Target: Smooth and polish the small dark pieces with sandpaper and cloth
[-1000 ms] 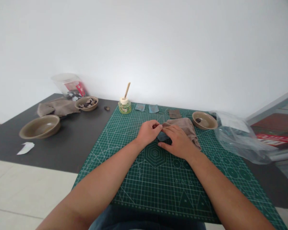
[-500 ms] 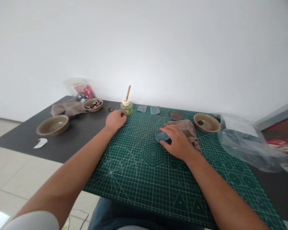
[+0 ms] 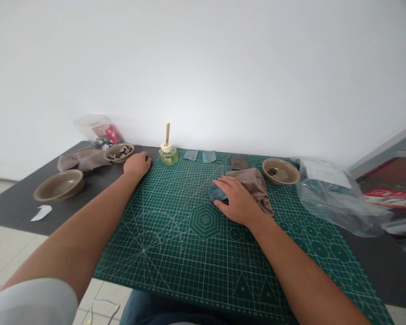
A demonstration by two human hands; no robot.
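My left hand [image 3: 137, 164] is closed at the dark table's back, right of a bowl of broken pieces [image 3: 120, 152]. A small dark spot shows at its fingertips; what they hold is unclear. My right hand [image 3: 237, 198] rests on the mat, curled over a thin blue patch [image 3: 217, 194] that sticks out between thumb and fingers. Behind and beside that hand lies a crumpled brown cloth [image 3: 253, 183], partly covered by it. Whether the patch is fabric or sandpaper I cannot tell.
A green cutting mat [image 3: 165, 198] spans the table. Along its back are a reed diffuser [image 3: 168, 155], two blue squares [image 3: 209, 156] and a brown square [image 3: 239, 163]. A bowl [image 3: 281, 171] and plastic bag [image 3: 331, 189] stand right; another bowl [image 3: 59, 185] is left.
My left hand has moved left, away from the diffuser toward the bowl of pieces. My right hand stays by the brown cloth, its fingers slightly straighter. The whole view has shifted a little.
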